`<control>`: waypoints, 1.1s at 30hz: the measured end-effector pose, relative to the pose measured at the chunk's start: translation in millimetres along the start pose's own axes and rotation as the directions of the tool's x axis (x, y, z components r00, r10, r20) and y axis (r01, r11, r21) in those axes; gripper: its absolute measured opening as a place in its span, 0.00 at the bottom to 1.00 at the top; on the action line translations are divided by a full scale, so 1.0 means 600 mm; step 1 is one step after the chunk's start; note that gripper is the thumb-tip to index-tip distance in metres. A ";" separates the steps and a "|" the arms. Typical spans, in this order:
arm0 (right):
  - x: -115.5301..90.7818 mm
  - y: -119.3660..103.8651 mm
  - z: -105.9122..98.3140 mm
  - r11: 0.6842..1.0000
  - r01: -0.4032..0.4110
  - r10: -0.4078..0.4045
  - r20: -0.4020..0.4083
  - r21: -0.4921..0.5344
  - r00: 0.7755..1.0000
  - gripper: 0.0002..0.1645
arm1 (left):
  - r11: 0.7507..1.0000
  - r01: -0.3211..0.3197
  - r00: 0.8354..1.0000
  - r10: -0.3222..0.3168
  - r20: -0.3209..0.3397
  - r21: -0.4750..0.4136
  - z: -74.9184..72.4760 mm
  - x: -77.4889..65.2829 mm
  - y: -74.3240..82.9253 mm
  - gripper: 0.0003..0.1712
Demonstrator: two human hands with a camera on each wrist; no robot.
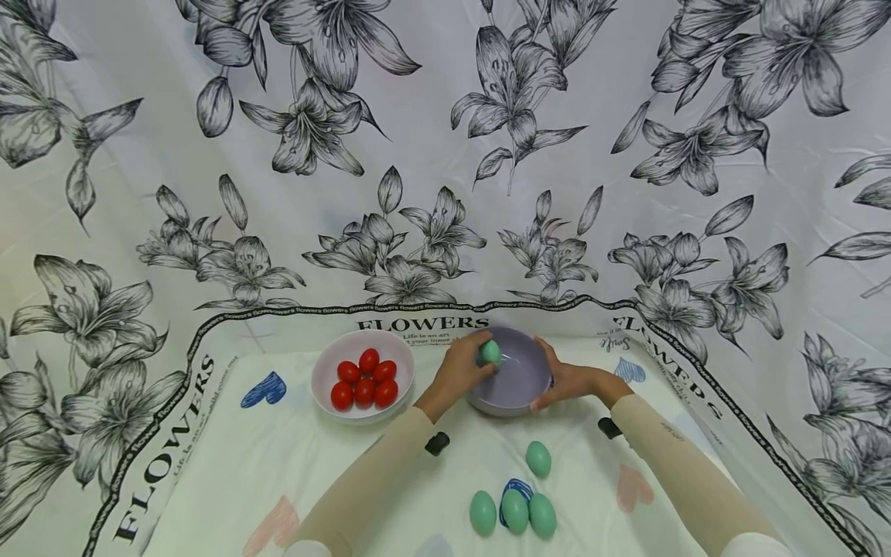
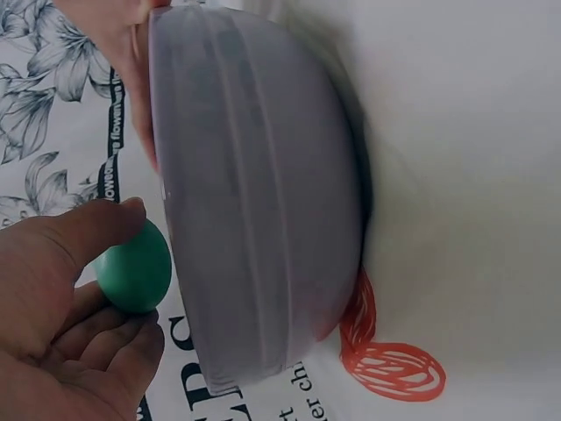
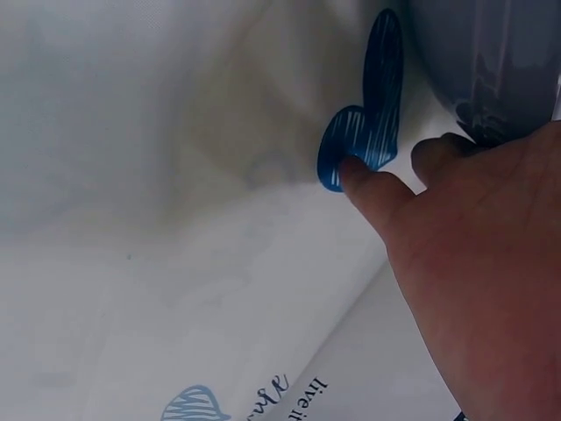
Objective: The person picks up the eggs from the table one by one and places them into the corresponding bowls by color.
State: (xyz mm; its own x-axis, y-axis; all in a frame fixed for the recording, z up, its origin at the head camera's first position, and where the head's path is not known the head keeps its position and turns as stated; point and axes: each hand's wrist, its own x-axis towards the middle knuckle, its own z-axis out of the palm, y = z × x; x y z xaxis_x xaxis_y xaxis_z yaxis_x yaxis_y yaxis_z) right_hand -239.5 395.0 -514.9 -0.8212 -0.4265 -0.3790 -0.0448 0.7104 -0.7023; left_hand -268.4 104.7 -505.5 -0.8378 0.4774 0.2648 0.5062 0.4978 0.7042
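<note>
A grey-purple bowl [image 1: 511, 391] stands on the cloth in front of me. My left hand [image 1: 461, 367] pinches a green egg [image 1: 490, 353] between thumb and fingers at the bowl's left rim. In the left wrist view the egg [image 2: 136, 267] sits at the fingertips, just beyond the rim. My right hand [image 1: 567, 377] grips the bowl from the right, its fingers at the far rim and its thumb low at the front. In the right wrist view part of that hand [image 3: 473, 246] covers the bowl's side [image 3: 491, 61]. Several more green eggs [image 1: 515, 510] lie nearer to me.
Left of the grey-purple bowl stands a pale pink bowl [image 1: 320, 398] holding several glossy red egg-shaped pieces [image 1: 364, 392]. One green egg [image 1: 538, 459] lies apart from the group, closer to the bowl. A flower-printed cloth [image 1: 404, 247] rises behind the bowls.
</note>
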 end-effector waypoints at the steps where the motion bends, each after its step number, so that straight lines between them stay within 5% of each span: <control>1: -0.001 0.000 0.000 1.000 0.001 -0.001 -0.001 0.001 1.000 0.92 | 1.000 0.007 1.000 -0.007 0.007 0.002 0.003 0.003 0.000 0.38; 14: 0.001 0.001 0.002 1.000 0.000 0.000 -0.002 0.002 1.000 0.92 | 0.963 0.011 0.991 -0.046 0.124 0.268 0.038 0.057 0.008 0.33; 19: 0.002 0.004 0.000 1.000 0.005 -0.005 -0.011 0.001 1.000 0.92 | 0.957 0.030 0.981 -0.083 0.173 0.289 0.046 0.070 0.010 0.29; 25: 0.001 0.004 0.001 1.000 0.009 -0.009 -0.010 0.005 1.000 0.92 | 0.951 0.047 0.971 -0.115 0.209 0.304 0.059 0.076 0.001 0.09; 33: 0.002 0.003 0.004 1.000 -0.002 0.002 -0.018 0.008 1.000 0.92 | 0.933 0.084 0.961 -0.168 0.217 0.349 0.073 0.077 -0.016 0.09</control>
State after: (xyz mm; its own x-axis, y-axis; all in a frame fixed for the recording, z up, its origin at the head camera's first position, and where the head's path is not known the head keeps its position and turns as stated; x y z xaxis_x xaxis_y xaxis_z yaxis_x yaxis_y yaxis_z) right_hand -239.3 394.7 -518.0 -0.8314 -0.4148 -0.3698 -0.0386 0.7069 -0.7063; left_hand -303.0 153.7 -529.1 -0.8462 0.5328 -0.0070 0.4734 0.7577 0.4492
